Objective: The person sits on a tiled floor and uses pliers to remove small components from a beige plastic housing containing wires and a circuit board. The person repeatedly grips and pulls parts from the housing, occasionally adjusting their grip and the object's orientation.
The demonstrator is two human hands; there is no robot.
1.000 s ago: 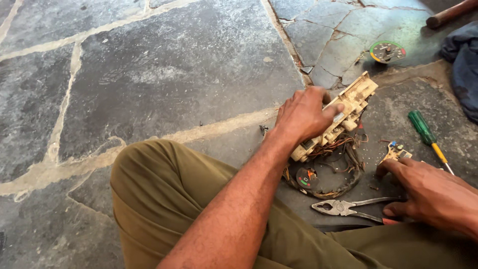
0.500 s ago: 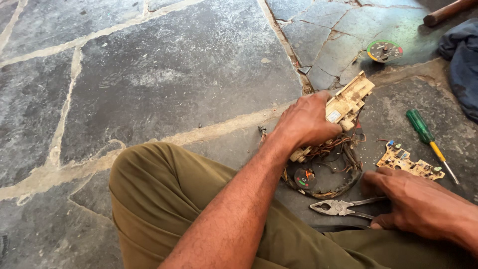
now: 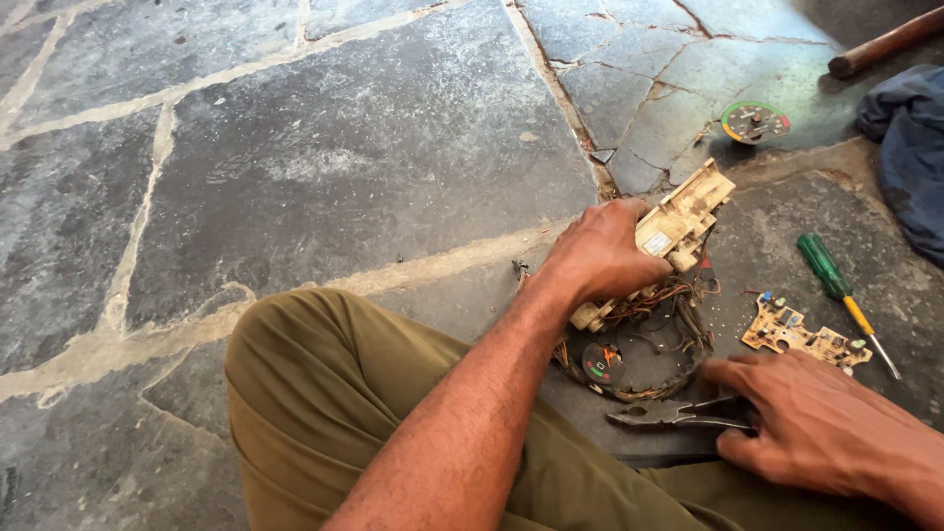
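My left hand (image 3: 600, 258) grips a cream plastic housing (image 3: 678, 224), tilted, with a tangle of wires (image 3: 664, 324) hanging from it over a small round dial (image 3: 602, 362). My right hand (image 3: 816, 423) lies on the handles of grey pliers (image 3: 669, 415), whose jaws point left on the stone floor. A small tan circuit board (image 3: 801, 334) lies flat just above my right hand, apart from it.
A green-handled screwdriver (image 3: 836, 285) lies right of the board. A round gauge face (image 3: 755, 122) sits further back. Blue cloth (image 3: 910, 157) and a wooden handle (image 3: 885, 44) are at the top right. My knee in olive trousers (image 3: 324, 393) fills the foreground.
My right hand set the circuit board down on the floor and moved down-left onto the pliers. My left hand kept hold of the housing.
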